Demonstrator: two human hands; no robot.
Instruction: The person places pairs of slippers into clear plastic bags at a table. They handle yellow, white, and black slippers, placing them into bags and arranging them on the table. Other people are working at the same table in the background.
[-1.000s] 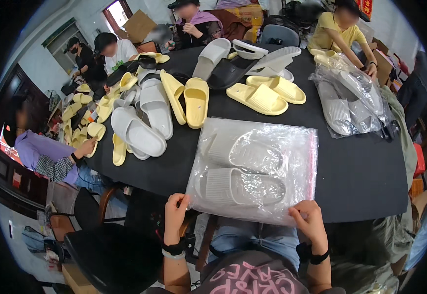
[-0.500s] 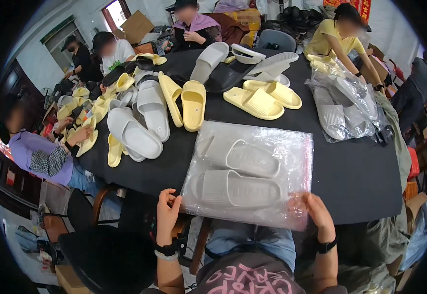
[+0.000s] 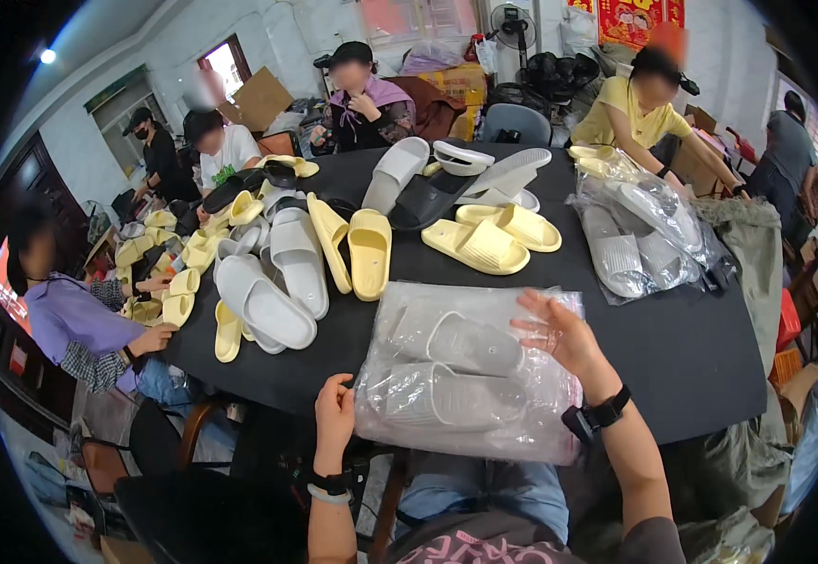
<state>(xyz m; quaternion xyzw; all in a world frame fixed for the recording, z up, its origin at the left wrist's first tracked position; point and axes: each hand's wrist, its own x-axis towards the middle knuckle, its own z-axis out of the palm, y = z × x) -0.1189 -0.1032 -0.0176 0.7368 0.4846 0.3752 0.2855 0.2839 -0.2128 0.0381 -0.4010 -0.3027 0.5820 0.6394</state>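
A clear plastic bag [image 3: 548, 399] lies flat at the near edge of the black table, with a pair of light grey slide sandals [image 3: 465, 395] inside, side by side. My right hand [image 3: 564, 338] is open above the bag's far right part, fingers spread, palm partly turned up. It grips nothing. At the bag's left edge is my left hand [image 3: 335, 418], its fingers curled and closed against the plastic edge. Beyond the bag lie a yellow slide pair [image 3: 489, 240] and a stack of grey slides [image 3: 263, 296].
At the right are bagged grey slides [image 3: 639, 244]. A black slide [image 3: 428, 199] lies among grey ones at the back of the table [image 3: 672, 376]. Several co-workers surround the table; one in purple [image 3: 89, 324] handles yellow slides at the left. A chair [image 3: 169, 432] stands near left.
My right hand has left the bag's lower right edge and moved up and left over the bag, opening. My left hand stays at the left edge. The view has tilted up.
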